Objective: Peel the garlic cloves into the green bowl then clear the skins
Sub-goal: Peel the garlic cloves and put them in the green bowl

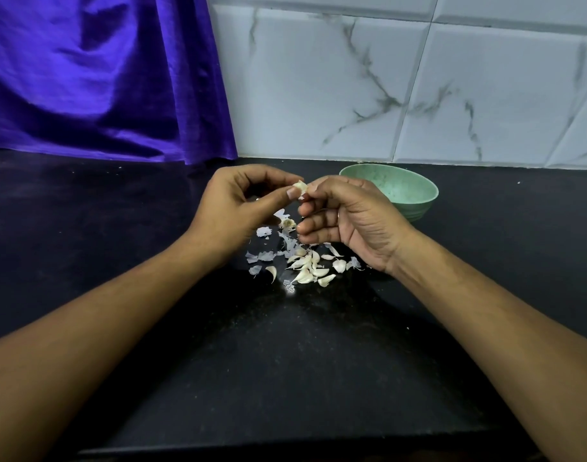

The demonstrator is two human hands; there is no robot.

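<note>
Peeling under way: left hand (242,201) and right hand (345,216) both pinched one clove (299,187) above the skins (295,258) left of the bowl (405,195); next, likely strip skin, drop clove in.

Dim, bluish light leaves the black counter (85,228) murky, wide-angle distortion bends the wall tiles (418,78), and detail is soft throughout.

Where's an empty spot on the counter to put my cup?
Bare black counter lies left of the left hand, below the purple cloth, and also right of the green bowl. It is crowded under both hands, where the garlic cloves and skins lie.
</note>
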